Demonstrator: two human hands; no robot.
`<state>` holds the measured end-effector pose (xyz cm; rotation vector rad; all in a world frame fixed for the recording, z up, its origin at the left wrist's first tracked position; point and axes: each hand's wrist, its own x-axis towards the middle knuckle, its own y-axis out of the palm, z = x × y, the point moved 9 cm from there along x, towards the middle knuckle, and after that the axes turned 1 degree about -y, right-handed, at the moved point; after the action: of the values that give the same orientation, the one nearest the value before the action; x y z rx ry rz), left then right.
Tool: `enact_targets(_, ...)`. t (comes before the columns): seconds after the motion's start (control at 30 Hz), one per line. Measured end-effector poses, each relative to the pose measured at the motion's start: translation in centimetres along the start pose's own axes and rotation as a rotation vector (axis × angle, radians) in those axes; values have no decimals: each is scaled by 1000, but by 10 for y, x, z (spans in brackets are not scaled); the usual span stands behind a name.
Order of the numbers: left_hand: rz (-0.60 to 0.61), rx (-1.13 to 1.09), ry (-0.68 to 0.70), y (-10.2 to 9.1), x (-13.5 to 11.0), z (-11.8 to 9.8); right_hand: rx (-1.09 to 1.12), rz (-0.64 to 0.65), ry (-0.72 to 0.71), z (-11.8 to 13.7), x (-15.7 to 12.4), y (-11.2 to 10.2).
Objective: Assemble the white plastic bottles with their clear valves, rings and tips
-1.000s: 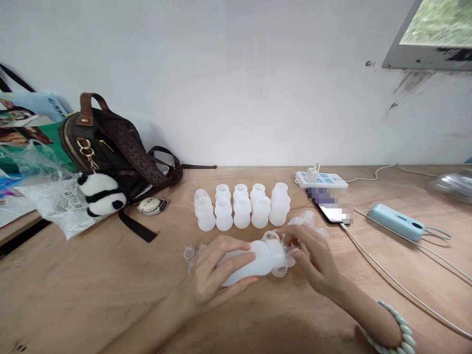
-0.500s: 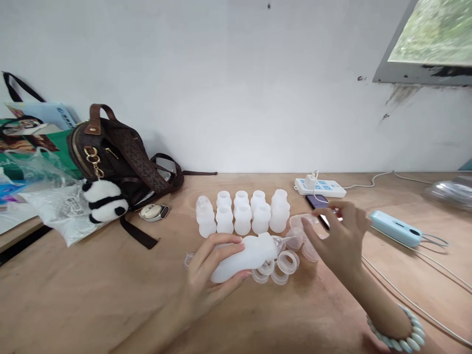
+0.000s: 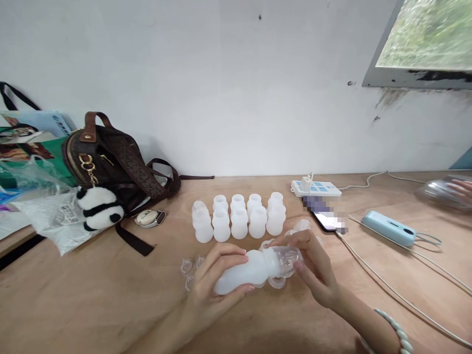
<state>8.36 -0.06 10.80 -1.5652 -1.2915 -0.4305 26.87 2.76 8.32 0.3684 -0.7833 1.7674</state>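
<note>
My left hand (image 3: 212, 278) is closed around a frosted white baby bottle (image 3: 245, 269), tilted nearly level with its mouth toward the right. Over that mouth sits a clear dome cap (image 3: 286, 260), gripped by the fingers of my right hand (image 3: 319, 270). Behind stand rows of frosted white bottles (image 3: 239, 223), one at the left end bearing a clear cap (image 3: 200, 207). Clear rings (image 3: 276, 282) lie partly hidden under the held bottle. More clear caps (image 3: 303, 225) show behind my right hand. Small clear pieces (image 3: 187, 267) lie beside my left hand.
At left are a brown backpack (image 3: 125, 157), a panda plush (image 3: 99, 209) and a plastic bag (image 3: 55, 221). A power strip (image 3: 324, 188), phone (image 3: 326, 216), blue device (image 3: 389, 228) and cables lie right. Another person's hand (image 3: 464, 189) touches clear plastic at the right edge.
My right hand has come left and down from above the loose caps to the bottle's mouth, where it now grips a clear cap. My left hand still holds the bottle.
</note>
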Motion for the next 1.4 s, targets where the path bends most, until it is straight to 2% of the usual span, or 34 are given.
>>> enact_targets(0.1, 30, 21, 8, 3, 0, 0, -25, 165, 18, 1, 2, 10)
enact_targets(0.2, 29, 32, 5, 4, -1, 1, -19, 228, 53, -5, 2, 17)
enact_targets(0.4, 7, 27, 26, 4, -4, -1, 119, 123, 128, -18, 3, 19)
enact_targets(0.67, -22, 2, 0, 1, -5, -1, 280, 63, 192, -22, 4, 23)
enact_targets(1.03, 69, 58, -15, 11, -8, 2, 80, 51, 51, -8, 6, 22)
enact_targets(1.4, 63, 39, -28, 11, -6, 0, 99, 20, 122, -7, 4, 23)
